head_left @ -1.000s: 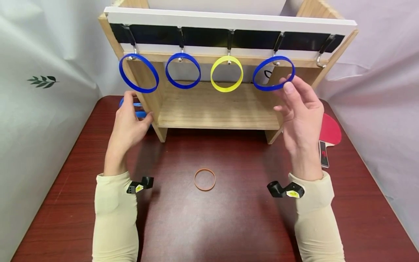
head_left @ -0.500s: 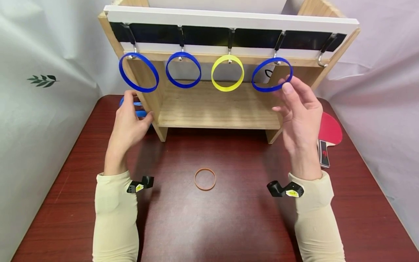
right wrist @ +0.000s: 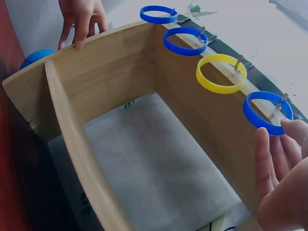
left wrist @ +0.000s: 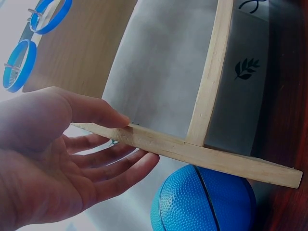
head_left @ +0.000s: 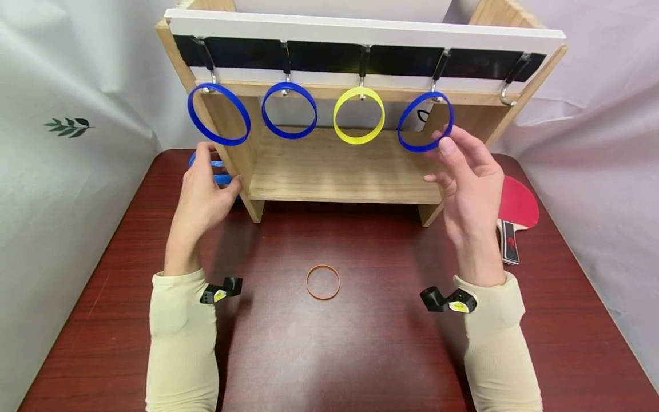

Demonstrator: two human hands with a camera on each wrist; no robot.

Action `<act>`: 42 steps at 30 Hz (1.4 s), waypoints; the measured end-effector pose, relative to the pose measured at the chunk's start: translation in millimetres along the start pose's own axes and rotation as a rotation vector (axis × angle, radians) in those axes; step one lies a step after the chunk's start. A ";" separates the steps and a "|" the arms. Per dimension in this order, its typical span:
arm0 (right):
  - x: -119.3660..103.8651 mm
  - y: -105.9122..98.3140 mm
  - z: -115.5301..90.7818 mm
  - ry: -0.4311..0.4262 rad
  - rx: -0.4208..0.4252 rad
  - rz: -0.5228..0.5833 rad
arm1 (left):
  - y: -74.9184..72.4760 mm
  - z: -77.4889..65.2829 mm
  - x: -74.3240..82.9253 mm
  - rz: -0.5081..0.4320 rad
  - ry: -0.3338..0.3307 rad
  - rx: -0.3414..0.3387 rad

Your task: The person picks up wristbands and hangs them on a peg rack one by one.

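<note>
A wooden shelf (head_left: 340,171) has a row of metal hooks along its upper front. At the fourth hook, my right hand (head_left: 471,191) pinches the lower right of a blue ring (head_left: 419,150) between thumb and finger; the hook passes inside the ring. Over on the other side, my left hand (head_left: 201,194) grips the shelf's left side panel (left wrist: 159,144), thumb on one face and fingers on the other. Two blue rings (head_left: 226,141) hang on the first two hooks, and a yellow ring (head_left: 358,140) on the third.
The far right hook (head_left: 507,94) bears no ring. On the dark red table (head_left: 381,355) lies an orange ring (head_left: 322,298). A red table tennis paddle (head_left: 517,203) lies right of the shelf. A blue ball (left wrist: 183,202) sits outside the left panel, near my left fingers.
My right hand has shifted slightly left and down, and the blue ring it pinches has tilted and dropped a little with it. My left hand has stayed in place.
</note>
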State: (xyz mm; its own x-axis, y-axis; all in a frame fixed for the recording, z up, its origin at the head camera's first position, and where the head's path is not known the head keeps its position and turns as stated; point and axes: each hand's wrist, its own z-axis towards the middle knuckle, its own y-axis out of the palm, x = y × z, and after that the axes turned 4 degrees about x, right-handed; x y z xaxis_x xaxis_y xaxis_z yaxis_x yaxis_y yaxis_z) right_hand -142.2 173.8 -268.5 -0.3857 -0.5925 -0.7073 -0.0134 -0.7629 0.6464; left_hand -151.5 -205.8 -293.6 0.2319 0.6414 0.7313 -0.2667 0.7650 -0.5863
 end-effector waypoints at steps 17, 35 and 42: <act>43.3 -15.4 -35.5 0.199 -0.495 -0.872 | -0.1 0.1 0.6 0.009 -0.005 0.000; 116.3 -7.5 -80.2 0.200 -0.984 -1.626 | 1.0 2.4 2.0 0.028 0.007 0.004; 107.3 -11.5 -72.1 0.173 -0.964 -1.612 | 1.2 0.9 1.3 0.019 -0.001 -0.002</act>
State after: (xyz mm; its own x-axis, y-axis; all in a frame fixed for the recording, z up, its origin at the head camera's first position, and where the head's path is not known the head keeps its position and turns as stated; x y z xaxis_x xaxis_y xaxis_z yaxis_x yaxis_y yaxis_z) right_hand -116.9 100.3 -372.5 -0.4483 0.7733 -0.4484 0.2572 -0.3689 -0.8932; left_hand -152.4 -204.1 -293.1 0.2257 0.6558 0.7204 -0.2689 0.7527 -0.6009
